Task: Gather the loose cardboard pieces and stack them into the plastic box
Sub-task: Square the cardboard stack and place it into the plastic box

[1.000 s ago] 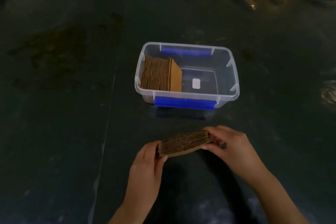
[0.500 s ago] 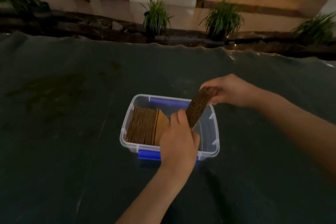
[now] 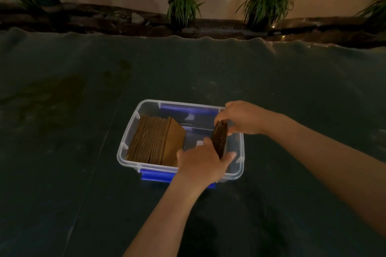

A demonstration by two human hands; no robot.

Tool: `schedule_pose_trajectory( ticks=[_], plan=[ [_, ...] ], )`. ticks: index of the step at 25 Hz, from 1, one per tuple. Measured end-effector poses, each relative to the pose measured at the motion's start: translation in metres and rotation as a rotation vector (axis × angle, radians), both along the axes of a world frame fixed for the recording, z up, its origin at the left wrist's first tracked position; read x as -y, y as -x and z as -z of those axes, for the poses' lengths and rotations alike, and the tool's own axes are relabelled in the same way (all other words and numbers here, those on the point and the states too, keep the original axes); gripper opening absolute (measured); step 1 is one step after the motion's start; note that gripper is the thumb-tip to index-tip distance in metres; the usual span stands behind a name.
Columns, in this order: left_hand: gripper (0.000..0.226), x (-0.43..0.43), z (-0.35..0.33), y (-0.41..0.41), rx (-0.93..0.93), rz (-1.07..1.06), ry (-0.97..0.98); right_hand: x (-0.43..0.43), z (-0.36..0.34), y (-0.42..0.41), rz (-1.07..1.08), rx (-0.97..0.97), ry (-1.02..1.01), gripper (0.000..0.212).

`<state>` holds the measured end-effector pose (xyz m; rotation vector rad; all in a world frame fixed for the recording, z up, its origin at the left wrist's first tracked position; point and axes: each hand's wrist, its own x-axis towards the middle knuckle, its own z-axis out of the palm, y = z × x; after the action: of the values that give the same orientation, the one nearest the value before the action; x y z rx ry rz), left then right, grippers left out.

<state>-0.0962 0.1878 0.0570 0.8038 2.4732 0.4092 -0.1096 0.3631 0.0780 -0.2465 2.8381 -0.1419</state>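
Nearest, dark wrinkled sheet (image 3: 62,173) over the surface, left hand (image 3: 200,162) and right hand (image 3: 242,119) clamped on an upright cardboard bundle (image 3: 219,139) inside the plastic box (image 3: 240,152), its near clip half hidden, cardboard stack (image 3: 152,142) at the box's left, potted plants (image 3: 181,4) beyond, dim floor

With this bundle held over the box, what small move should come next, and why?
Probably slide the held bundle leftward against the cardboard stack: both hands, left hand and right hand, grip it upright inside the plastic box, a gap apart.
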Motion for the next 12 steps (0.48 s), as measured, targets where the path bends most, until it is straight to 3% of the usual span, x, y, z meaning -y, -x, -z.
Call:
schedule_pose_trajectory(
  ticks=[3,8,12],
  plan=[
    [0.052,-0.002,-0.001,0.006,0.045,0.048,0.029,0.006,-0.008,0.002,-0.017,0.082,-0.072,0.023],
    [0.067,-0.011,-0.001,0.01,0.206,0.097,0.117,0.013,-0.022,0.012,-0.009,0.328,-0.152,0.039],
    [0.055,-0.007,0.002,0.012,0.225,0.121,0.072,0.018,-0.034,0.017,0.049,0.515,-0.201,0.068]
  ],
)
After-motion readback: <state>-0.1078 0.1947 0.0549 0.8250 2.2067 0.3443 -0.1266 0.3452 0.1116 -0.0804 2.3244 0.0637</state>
